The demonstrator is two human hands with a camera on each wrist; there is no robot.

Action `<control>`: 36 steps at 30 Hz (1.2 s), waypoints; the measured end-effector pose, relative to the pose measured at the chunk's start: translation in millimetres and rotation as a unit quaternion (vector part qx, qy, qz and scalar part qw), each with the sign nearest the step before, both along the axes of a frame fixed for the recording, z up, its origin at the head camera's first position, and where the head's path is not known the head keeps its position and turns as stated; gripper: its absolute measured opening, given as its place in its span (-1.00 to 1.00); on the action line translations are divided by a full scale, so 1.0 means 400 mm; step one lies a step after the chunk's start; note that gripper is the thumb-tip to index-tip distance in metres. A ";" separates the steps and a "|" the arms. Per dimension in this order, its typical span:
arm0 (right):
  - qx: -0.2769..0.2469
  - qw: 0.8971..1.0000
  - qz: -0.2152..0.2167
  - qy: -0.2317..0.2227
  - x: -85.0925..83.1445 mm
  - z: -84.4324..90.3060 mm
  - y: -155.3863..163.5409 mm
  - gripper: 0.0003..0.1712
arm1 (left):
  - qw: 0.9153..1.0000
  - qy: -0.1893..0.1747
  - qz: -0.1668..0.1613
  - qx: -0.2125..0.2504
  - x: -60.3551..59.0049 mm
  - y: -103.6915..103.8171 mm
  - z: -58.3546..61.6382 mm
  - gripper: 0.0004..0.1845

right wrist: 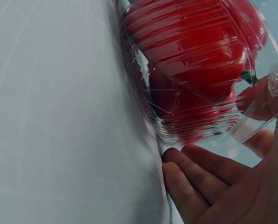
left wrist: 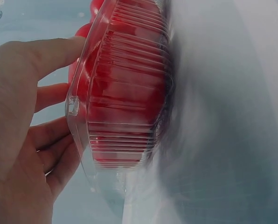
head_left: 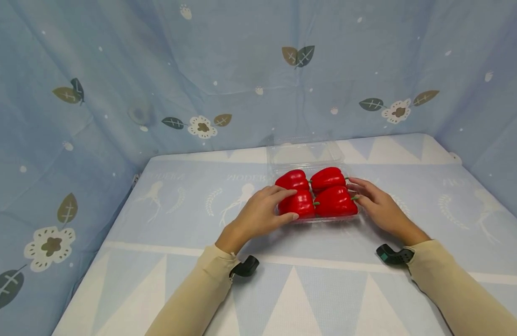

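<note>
Several red bell peppers (head_left: pixel 336 201) with green stems sit in a clear plastic clamshell box (head_left: pixel 323 219), its lid (head_left: pixel 302 153) folded open at the back. My left hand (head_left: pixel 260 210) reaches over the box's left side, with loosely spread fingers at the front left pepper. In the left wrist view, its thumb (left wrist: pixel 59 53) extends past the box's rim to the peppers. At the right side rests my right hand (head_left: pixel 380 208), thumb near a stem. The right wrist view shows its lower fingers (right wrist: pixel 209 168) extended low beside the ribbed wall, close to the table surface.
A pale blue and white patterned cloth (head_left: pixel 191 205) covers the table. Behind it hangs a blue curtain (head_left: pixel 241 70) with flowers and leaves, which also borders both sides. Each wrist wears a dark band (head_left: pixel 394 255).
</note>
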State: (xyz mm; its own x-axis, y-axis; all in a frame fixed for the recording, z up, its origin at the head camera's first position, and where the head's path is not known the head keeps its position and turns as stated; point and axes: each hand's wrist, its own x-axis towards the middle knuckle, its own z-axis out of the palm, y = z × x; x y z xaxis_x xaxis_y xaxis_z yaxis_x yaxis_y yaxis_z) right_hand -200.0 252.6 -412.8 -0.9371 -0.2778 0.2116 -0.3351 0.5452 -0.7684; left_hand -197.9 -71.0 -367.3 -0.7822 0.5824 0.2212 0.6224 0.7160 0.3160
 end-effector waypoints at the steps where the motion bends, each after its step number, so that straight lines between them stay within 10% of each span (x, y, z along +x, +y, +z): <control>1: 0.001 1.000 0.000 0.000 0.000 0.001 0.000 -0.43 | 1.000 0.000 -0.001 0.002 0.000 0.000 0.000 -0.36; 21: -0.007 1.000 -0.003 -0.002 -0.003 -0.001 0.005 -0.43 | 0.994 -0.075 -0.020 0.077 -0.027 -0.016 0.009 -0.53; 30: -0.014 1.000 0.006 0.001 -0.010 -0.011 0.006 -0.44 | 0.969 -0.043 -0.005 0.242 -0.077 -0.031 -0.006 -0.78; 36: -0.007 1.000 0.003 0.001 -0.005 -0.008 0.003 -0.44 | 0.960 -0.042 0.039 0.275 -0.113 -0.039 -0.014 -0.80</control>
